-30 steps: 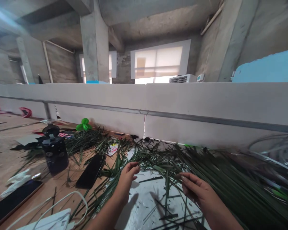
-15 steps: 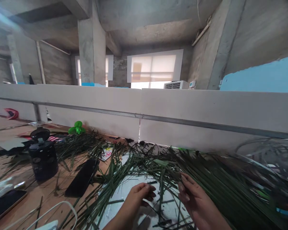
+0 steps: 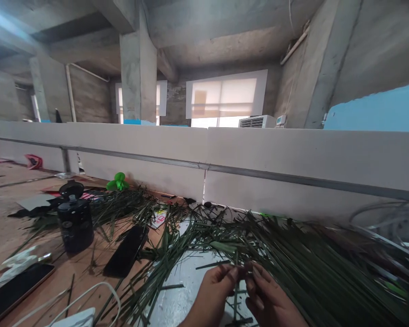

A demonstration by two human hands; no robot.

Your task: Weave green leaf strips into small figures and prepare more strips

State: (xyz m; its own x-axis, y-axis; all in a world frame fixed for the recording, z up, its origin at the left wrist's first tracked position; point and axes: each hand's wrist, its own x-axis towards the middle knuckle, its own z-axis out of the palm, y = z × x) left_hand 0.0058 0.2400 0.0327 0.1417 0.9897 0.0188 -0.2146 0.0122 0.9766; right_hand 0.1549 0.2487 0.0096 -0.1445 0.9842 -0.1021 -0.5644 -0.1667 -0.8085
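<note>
My left hand [image 3: 216, 288] and my right hand [image 3: 266, 290] meet low in the view, fingertips close together. Between them a thin green leaf strip [image 3: 236, 290] hangs down, pinched by both hands as far as I can see. Just behind my hands lies a loose heap of long, narrow palm-like leaf strips [image 3: 313, 268], which spreads to the right and is blurred at the edge. Under my hands is a white sheet [image 3: 187, 284] scattered with cut leaf pieces.
On the wooden tabletop [image 3: 71, 272] stand a black lidded flask [image 3: 75, 222] and a black phone [image 3: 126, 250]. Nearer the left edge are a dark tablet [image 3: 15, 281] and a white cable [image 3: 95, 295]. A white partition [image 3: 122, 154] runs behind, with a green bow [image 3: 117, 182] at its foot.
My hands have moved together from apart and now pinch a leaf strip between them. The view has shifted slightly with my head; the flask, phone and leaf heap stay where they were.
</note>
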